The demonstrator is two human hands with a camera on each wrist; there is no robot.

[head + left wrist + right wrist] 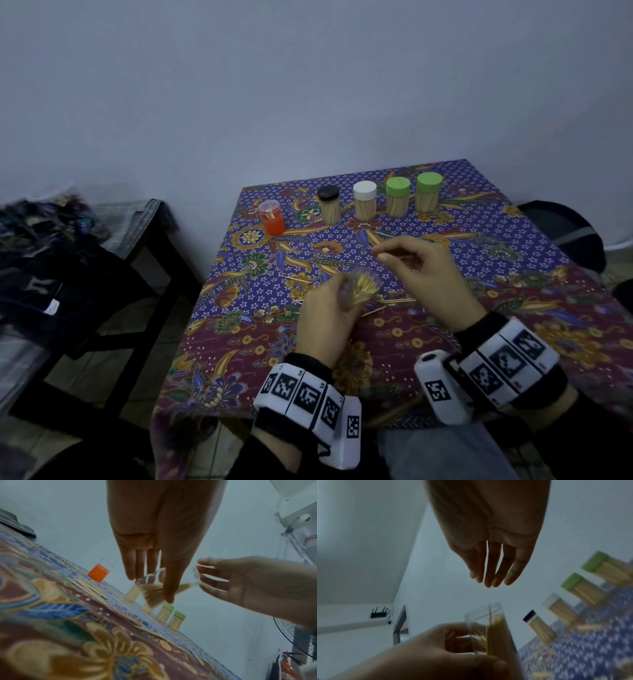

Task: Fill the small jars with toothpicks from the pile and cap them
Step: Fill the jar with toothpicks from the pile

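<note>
While the left hand (325, 310) is gripping an uncapped clear jar (363, 286) partly filled with toothpicks above the table (534, 246), the right hand (424, 270) is hovering just beside it.

The right hand's fingers are lying loosely curved; a thin toothpick seems to be showing at their tips, though blur is keeping me from telling whether they are pinching it. Loose toothpicks (394, 301) are lying on the patterned cloth under and beside the jar. Farther back, five jars are standing in a row: an orange one (272, 217), a black-capped one (329, 205), a white-capped one (364, 200) and two green-capped ones (398, 197) (428, 192). A dark bench (113, 260) piled with clothes is standing left of the table.
</note>
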